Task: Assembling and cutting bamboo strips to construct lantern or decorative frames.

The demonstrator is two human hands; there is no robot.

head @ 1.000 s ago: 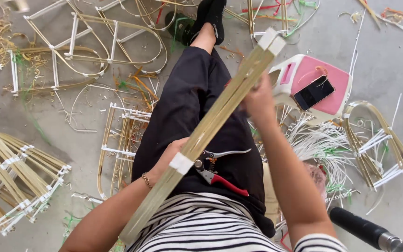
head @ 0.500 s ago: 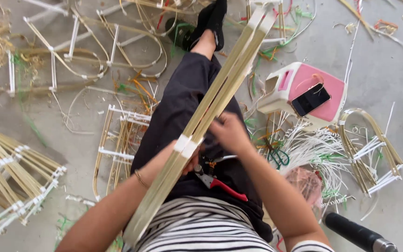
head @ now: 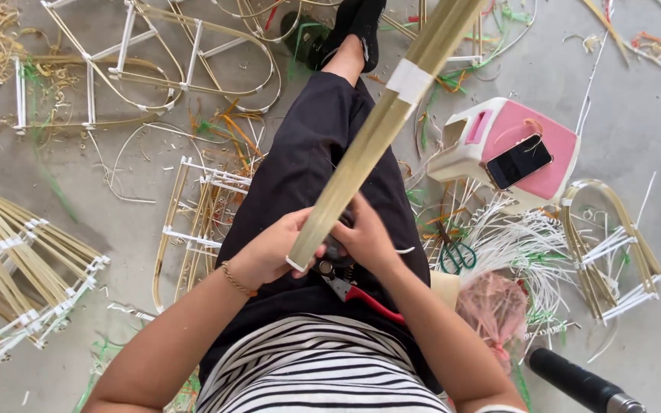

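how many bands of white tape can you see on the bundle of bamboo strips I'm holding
2: one band high on the bundle of bamboo strips, one at its lower end by the left hand. The top runs out of frame, so more may be hidden.

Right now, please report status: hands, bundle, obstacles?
Left hand and right hand both grip bamboo strip bundle at lower end. Red-handled cutters on lap beneath. Nothing blocking.

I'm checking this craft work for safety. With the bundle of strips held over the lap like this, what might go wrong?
1. The red-handled cutters lie on the lap just under both hands; the left hand or right hand may catch the blades.
2. The long bamboo strip bundle is gripped only at its lower end, so its far end may swing and knock the phone off the pink stool.
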